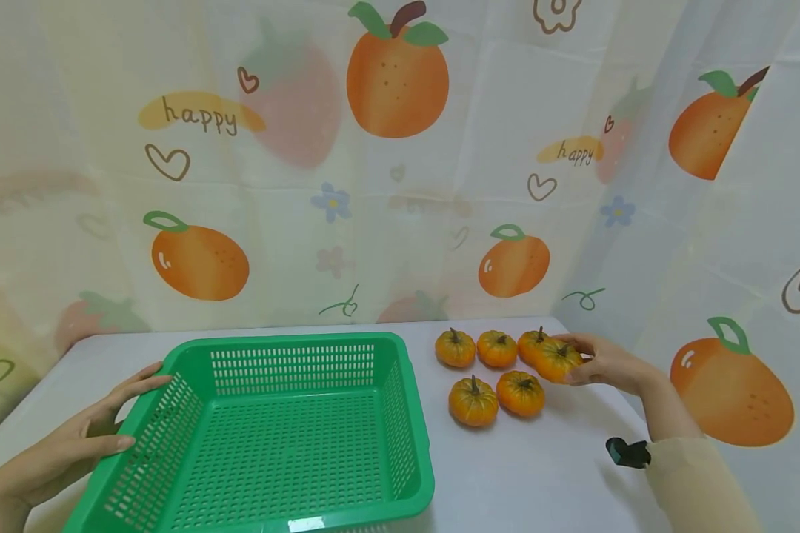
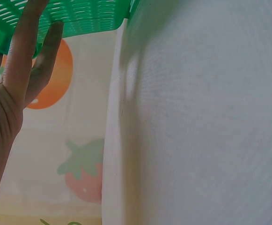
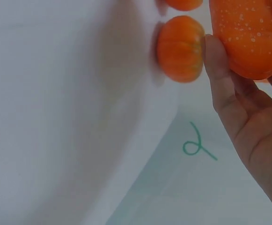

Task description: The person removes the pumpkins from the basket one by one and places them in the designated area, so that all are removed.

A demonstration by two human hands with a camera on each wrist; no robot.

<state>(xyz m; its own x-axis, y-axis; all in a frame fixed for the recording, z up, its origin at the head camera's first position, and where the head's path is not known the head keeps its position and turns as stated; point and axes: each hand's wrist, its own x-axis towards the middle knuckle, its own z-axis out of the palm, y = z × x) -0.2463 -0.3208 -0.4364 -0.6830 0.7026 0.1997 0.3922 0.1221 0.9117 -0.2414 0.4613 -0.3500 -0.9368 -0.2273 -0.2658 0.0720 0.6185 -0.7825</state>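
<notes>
My right hand [image 1: 607, 363] grips a small orange pumpkin [image 1: 557, 361] at the right of the table. In the right wrist view that pumpkin [image 3: 250, 35] is off the table, its smooth orange side speckled with pale dots. Behind it, another pumpkin [image 1: 532, 343] is partly hidden. Several more small pumpkins stand close by, among them one in the front row [image 1: 473, 402]. On the left, my left hand [image 1: 73, 437] touches the rim and side wall of a green plastic basket [image 1: 410, 414] with nearly straight fingers. No pumpkin lies inside the basket.
The white table [image 1: 507, 474] carries everything and ends at a back edge against a fruit-printed curtain [image 1: 400, 178]. Along the right side the curtain stands close to my right forearm. A dark object [image 1: 628, 452] shows at the right sleeve.
</notes>
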